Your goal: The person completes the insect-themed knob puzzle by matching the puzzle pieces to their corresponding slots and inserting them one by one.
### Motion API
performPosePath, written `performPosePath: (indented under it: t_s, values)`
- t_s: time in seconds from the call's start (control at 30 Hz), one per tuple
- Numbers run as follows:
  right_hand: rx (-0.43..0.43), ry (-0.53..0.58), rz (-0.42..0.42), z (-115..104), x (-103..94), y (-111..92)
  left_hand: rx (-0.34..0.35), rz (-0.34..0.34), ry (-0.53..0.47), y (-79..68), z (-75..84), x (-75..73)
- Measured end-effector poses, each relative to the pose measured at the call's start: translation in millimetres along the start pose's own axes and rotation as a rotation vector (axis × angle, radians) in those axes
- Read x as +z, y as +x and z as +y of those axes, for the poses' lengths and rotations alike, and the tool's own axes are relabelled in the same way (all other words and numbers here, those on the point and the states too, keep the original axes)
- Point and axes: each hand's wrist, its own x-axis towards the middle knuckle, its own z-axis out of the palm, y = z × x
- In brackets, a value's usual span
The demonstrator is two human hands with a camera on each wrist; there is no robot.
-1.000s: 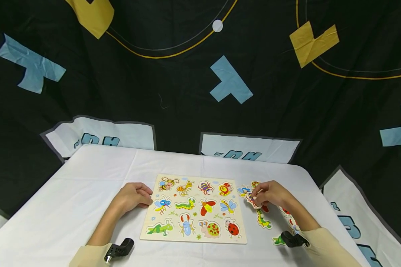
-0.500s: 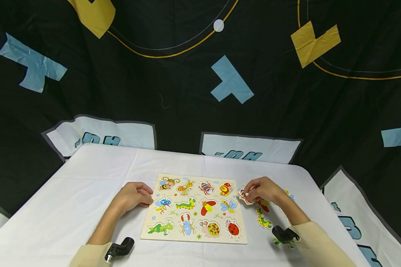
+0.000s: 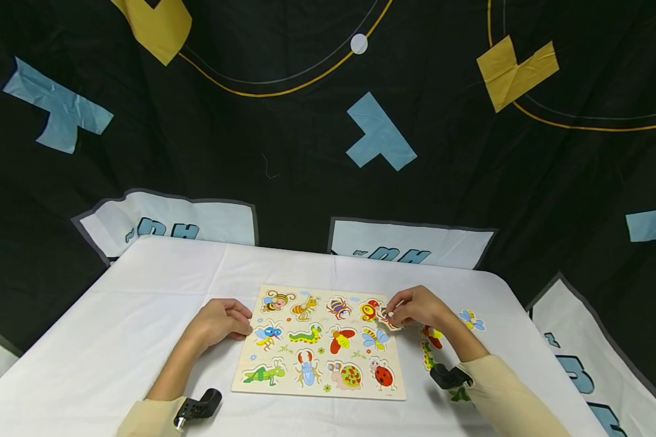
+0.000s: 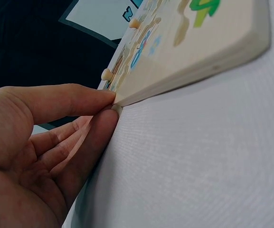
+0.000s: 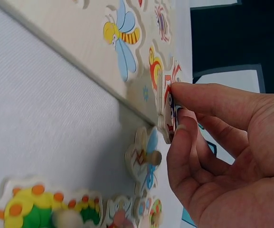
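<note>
A pale wooden puzzle board (image 3: 326, 321) printed with colourful insects lies on the table. At its left edge is my left hand (image 3: 220, 321), thumb and index finger pinching the rim in the left wrist view. There, wooden knobs (image 4: 107, 74) stand up from the board's far end. My right hand (image 3: 420, 306) holds a spider puzzle piece (image 3: 385, 320) between thumb and fingers, over the board's upper right edge. In the right wrist view the spider piece (image 5: 167, 102) is tilted on edge, overlapping the printed red-and-yellow butterfly (image 5: 154, 66); the fingers cover part of it.
Loose knobbed pieces lie right of the board: a yellow-and-blue winged insect (image 3: 471, 320), a red-winged insect (image 3: 432, 337), a caterpillar (image 3: 427, 355) and a green piece (image 3: 459, 394), some partly under the right arm. A blue-winged piece (image 5: 151, 161) lies beside the board's edge.
My right hand has lifted the spider piece from the loose pieces and carried it left to over the board's edge. The left hand has stayed in place.
</note>
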Motion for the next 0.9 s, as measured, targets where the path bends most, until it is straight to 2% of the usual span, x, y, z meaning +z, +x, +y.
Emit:
performPosePath:
  t_s: [0.2,0.4,0.9]
  values:
    - [-0.020,0.041,-0.024,-6,7.6,8,-0.006,0.004,0.001,0.5,-0.5,0.8]
    - [-0.036,0.036,-0.030,-13,15.9,14,0.000,0.001,0.002,2.5,-1.2,0.8]
    - [-0.040,0.059,-0.037,-44,38.6,32,0.000,0.002,0.007,1.2,-0.4,0.1]
